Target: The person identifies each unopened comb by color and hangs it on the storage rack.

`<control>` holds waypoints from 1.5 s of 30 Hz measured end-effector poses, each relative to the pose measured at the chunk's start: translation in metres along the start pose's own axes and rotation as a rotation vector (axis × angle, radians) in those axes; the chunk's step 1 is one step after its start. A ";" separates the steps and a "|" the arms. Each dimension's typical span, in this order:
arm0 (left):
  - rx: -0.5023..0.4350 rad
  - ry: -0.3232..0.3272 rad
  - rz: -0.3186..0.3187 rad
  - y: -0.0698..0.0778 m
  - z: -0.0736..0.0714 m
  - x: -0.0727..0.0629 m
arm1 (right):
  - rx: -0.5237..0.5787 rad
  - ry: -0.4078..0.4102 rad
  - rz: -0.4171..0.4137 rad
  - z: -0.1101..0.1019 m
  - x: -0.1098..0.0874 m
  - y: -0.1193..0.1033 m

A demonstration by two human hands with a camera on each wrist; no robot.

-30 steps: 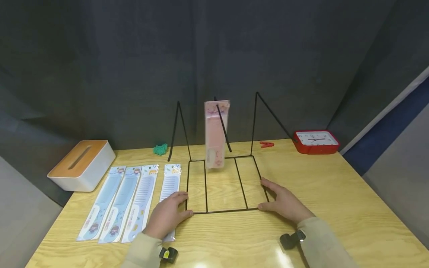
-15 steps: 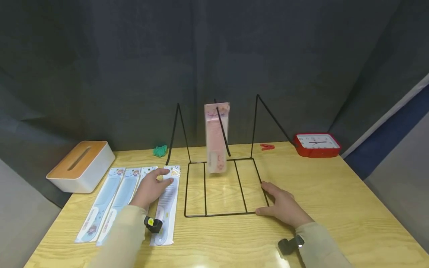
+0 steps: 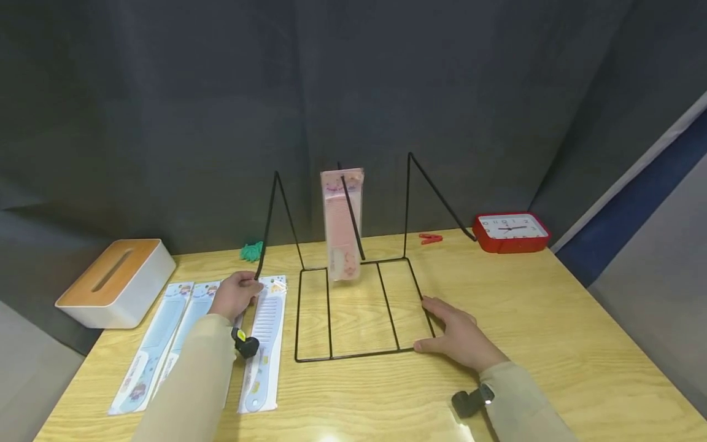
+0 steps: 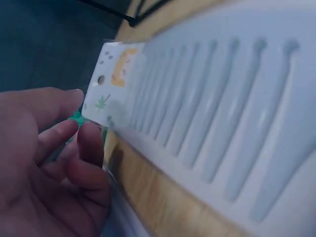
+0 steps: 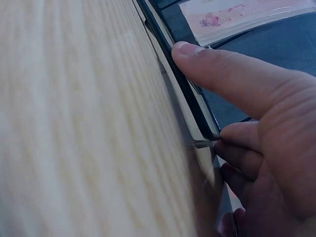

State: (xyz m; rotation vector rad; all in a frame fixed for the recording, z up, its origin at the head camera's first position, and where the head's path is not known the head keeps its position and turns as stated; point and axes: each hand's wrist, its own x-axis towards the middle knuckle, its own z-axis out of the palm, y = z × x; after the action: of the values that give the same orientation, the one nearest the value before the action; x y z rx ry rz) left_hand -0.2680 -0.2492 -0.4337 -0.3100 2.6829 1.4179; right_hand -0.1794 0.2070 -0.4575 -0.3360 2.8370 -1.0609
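Note:
My left hand [image 3: 236, 294] is at the top end of a bagged blue comb [image 3: 266, 331] lying on the table. In the left wrist view, its thumb and loosely bent fingers are right at the edge of the printed header card [image 4: 111, 84], with a gap between them. My right hand [image 3: 461, 334] rests at the front right corner of a black wire display rack [image 3: 359, 356], thumb on the front bar and fingers along the side bar. A bagged pink comb [image 3: 342, 227] hangs on the rack's middle hook.
More bagged blue combs [image 3: 157, 344] lie to the left, partly under my left sleeve. A tissue box [image 3: 118, 282] with a wooden lid stands beyond them. Along the back are a green clip [image 3: 251, 251], a red clip [image 3: 429, 238] and a red clock [image 3: 510, 233].
My left hand has left the rack's front left corner and moved left and back to the nearest blue comb's top end. My right hand stays at the rack's corner.

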 end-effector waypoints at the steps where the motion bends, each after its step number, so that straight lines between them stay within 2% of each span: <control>1: 0.025 0.002 0.000 0.000 0.000 0.001 | -0.003 0.000 -0.004 0.000 0.000 0.000; 5: 0.092 0.017 0.009 0.001 -0.003 0.001 | 0.002 0.002 -0.009 0.003 0.001 -0.001; 9: 0.088 0.044 0.042 0.005 -0.006 -0.004 | 0.004 -0.005 -0.004 0.004 0.000 -0.002; 15: -0.106 0.003 0.102 0.019 -0.015 -0.023 | 0.002 -0.004 0.009 0.002 -0.002 -0.003; 17: -0.170 -0.009 0.112 0.025 -0.019 -0.034 | 0.008 -0.007 0.010 0.001 -0.002 -0.003; 21: -0.238 -0.005 0.156 0.041 -0.025 -0.062 | 0.013 -0.013 0.010 0.000 -0.003 -0.004; 23: -0.258 0.009 0.206 0.051 -0.027 -0.079 | 0.015 -0.013 0.012 -0.001 -0.003 -0.004; 25: -0.292 0.025 0.288 0.059 -0.029 -0.098 | 0.018 -0.013 0.013 -0.001 -0.003 -0.005; 27: -0.353 0.043 0.392 0.066 -0.031 -0.117 | 0.019 -0.013 0.012 -0.002 -0.003 -0.006; 30: -0.497 0.038 0.593 0.072 -0.034 -0.143 | 0.016 -0.016 0.008 -0.002 -0.003 -0.007; 34: -0.667 -0.002 0.791 0.084 -0.037 -0.166 | 0.010 -0.021 0.015 -0.003 -0.001 -0.007; 36: -0.727 0.009 0.820 0.093 -0.037 -0.173 | 0.006 -0.021 0.019 -0.004 -0.001 -0.006; 38: -0.760 0.043 0.819 0.102 -0.036 -0.177 | 0.006 -0.020 0.020 -0.004 0.000 -0.005; 41: -0.791 0.081 0.807 0.113 -0.035 -0.178 | 0.006 -0.020 0.018 -0.003 0.000 -0.005; 45: -0.809 0.092 0.801 0.118 -0.034 -0.177 | 0.012 -0.023 0.018 -0.002 0.000 -0.006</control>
State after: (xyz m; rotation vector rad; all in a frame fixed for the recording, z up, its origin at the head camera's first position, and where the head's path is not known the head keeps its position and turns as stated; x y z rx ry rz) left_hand -0.1208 -0.1885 -0.2882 0.7678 2.2030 2.7079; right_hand -0.1790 0.2045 -0.4521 -0.3183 2.8068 -1.0632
